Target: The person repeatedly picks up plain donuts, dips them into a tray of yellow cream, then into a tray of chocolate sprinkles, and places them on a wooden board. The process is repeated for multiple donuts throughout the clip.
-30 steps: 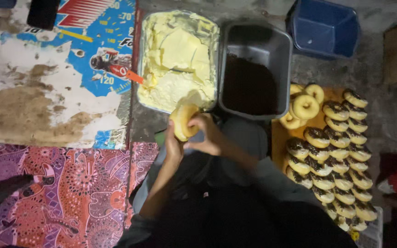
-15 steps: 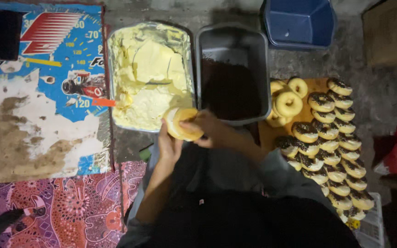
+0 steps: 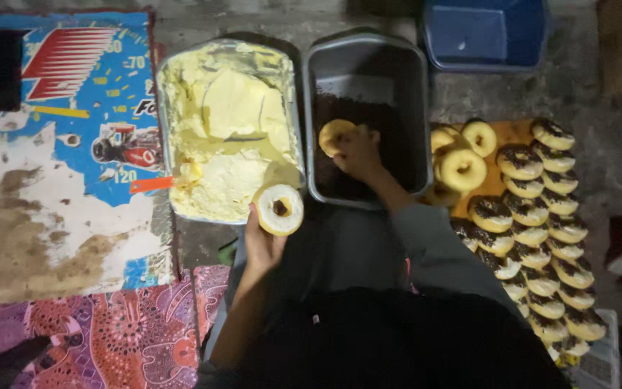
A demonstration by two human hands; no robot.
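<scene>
Holding a cream-covered donut [image 3: 278, 209] by its edge, the left hand [image 3: 262, 243] has its fingers closed around it just in front of the cream tray [image 3: 229, 130]. The right hand [image 3: 358, 153] grips a plain donut [image 3: 334, 135] over the dark sprinkles in the grey tub [image 3: 367, 115]. To the right, plain donuts [image 3: 461, 155] and rows of topped donuts [image 3: 541, 230] lie on an orange board [image 3: 510, 131]. A blue bin [image 3: 482, 34] sits beyond.
</scene>
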